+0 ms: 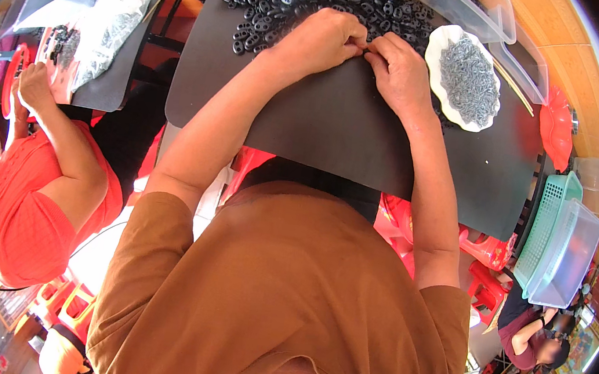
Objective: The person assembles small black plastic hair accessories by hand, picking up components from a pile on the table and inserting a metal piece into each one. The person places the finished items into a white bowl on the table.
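My left hand [325, 41] and my right hand [402, 75] meet over the far part of the dark table [328, 127]. On each, thumb and fingers are pinched together, and the fingertips nearly touch. Whatever sits between them is too small and covered to make out. Just beyond my hands spreads a large heap of small black plastic pieces [260, 16], oval with two holes each. Close by my right hand stands a white scalloped dish [435, 55], filled with small silvery metal pieces [468, 81].
Clear plastic bins [474, 15] stand behind the heap. Off the table's right side are a red bowl [557, 128], a green basket [542, 226] and a clear tub [574, 255]. At left, a person in red [38, 209] works at another table beside a plastic bag [114, 29].
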`<state>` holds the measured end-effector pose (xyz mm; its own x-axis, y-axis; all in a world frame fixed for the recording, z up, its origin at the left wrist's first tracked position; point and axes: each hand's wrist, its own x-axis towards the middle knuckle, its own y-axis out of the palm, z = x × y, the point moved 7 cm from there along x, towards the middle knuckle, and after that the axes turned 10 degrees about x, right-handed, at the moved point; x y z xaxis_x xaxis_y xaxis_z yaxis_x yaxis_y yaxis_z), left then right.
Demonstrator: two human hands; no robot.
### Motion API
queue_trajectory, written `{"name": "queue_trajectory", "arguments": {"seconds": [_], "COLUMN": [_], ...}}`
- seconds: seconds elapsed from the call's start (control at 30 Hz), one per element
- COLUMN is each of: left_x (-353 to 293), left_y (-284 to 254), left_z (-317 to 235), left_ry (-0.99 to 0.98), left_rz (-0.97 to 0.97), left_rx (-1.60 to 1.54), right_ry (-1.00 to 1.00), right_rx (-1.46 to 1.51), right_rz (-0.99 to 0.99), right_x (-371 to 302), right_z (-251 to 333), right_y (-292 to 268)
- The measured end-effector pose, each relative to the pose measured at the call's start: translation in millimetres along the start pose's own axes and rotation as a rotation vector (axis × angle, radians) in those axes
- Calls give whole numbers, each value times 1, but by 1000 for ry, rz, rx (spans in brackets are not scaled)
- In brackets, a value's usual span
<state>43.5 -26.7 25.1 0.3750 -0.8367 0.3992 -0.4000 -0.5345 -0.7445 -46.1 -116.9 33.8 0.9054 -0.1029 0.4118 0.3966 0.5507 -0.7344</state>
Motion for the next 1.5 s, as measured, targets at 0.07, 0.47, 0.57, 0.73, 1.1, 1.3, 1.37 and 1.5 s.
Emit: {"name": "queue_trajectory", "arguments": {"seconds": [0.07,0.47,0.57,0.73,1.1,1.3,1.37,1.5], "left_x": [-3,-7,-8,-7,-1,-1,-2,-6], "left_y": [-2,15,19,20,1,-5,0,23], "left_z": [2,18,19,19,24,-11,-30,-60], "left_ry": [-19,-436,-495,-489,-378,-95,77,230], "left_rz": [-36,105,99,103,-28,-76,-93,-28], "left_rx": [-32,-885,-1000,-1048,-770,-108,39,163], "right_ry": [27,548,518,487,212,334,349,257], "right_rx": [4,1071,1143,1129,573,218,130,-112], "right_rz": [-12,0,-16,2,-441,-320,-190,-19], "right_x": [1,-6,-7,-6,68,19,0,-21], "right_z": [1,-37,-37,-36,-63,-65,-63,-57], "right_y": [-2,-4,-4,-9,-156,-125,-110,-97]}}
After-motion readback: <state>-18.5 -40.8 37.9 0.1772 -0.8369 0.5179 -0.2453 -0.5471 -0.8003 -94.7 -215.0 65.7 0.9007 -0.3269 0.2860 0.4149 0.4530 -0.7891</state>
